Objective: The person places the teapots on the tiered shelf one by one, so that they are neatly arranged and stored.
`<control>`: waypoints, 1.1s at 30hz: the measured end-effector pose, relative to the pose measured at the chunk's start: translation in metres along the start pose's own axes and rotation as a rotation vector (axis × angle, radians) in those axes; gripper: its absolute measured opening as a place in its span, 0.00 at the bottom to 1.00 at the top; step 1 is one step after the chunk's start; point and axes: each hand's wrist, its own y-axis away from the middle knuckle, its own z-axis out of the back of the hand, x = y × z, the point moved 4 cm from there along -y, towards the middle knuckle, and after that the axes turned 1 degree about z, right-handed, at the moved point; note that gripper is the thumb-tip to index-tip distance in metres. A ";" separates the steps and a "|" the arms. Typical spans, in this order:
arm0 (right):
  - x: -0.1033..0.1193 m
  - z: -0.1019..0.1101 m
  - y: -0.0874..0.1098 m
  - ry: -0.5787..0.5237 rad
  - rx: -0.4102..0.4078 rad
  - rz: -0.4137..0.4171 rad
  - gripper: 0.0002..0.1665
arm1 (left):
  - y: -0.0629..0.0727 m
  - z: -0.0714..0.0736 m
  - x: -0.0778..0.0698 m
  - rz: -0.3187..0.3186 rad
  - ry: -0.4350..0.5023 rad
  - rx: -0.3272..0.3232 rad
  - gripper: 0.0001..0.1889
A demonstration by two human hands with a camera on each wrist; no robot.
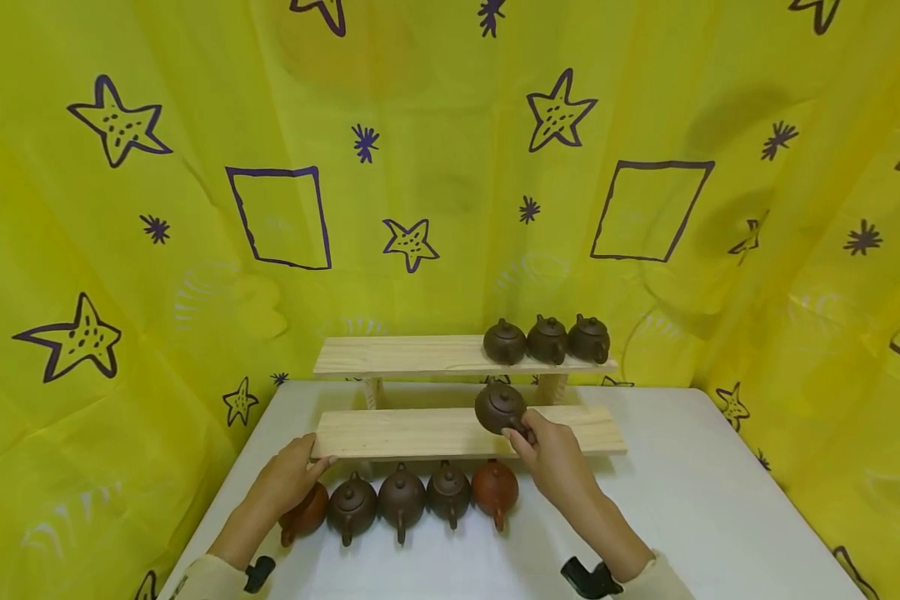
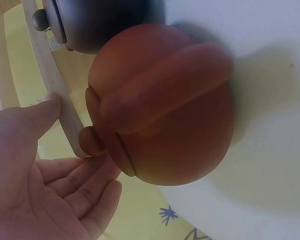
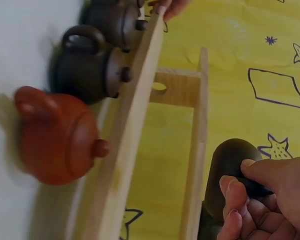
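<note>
My right hand (image 1: 558, 454) pinches the handle of a dark brown teapot (image 1: 498, 407), holding it above the lower shelf board toward its right part. In the right wrist view, thumb and fingers close on that handle, and the dark teapot (image 3: 232, 165) is seen partly behind them. My left hand (image 1: 288, 477) grips the left end of the lower wooden shelf (image 1: 397, 433), its thumb on the front edge. Just under that hand stands a red-brown teapot (image 2: 165, 110), its lid knob close to the fingers.
Three dark teapots (image 1: 547, 340) stand at the right of the upper shelf (image 1: 397, 354). On the white table (image 1: 690, 483), before the rack, a row holds several teapots, with dark ones (image 1: 402, 500) between two red-brown ones (image 1: 495, 487). A yellow patterned curtain (image 1: 450, 183) surrounds the table.
</note>
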 end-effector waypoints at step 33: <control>0.033 -0.046 -0.128 0.078 0.098 -0.099 0.15 | -0.002 0.000 0.001 -0.005 -0.037 -0.017 0.27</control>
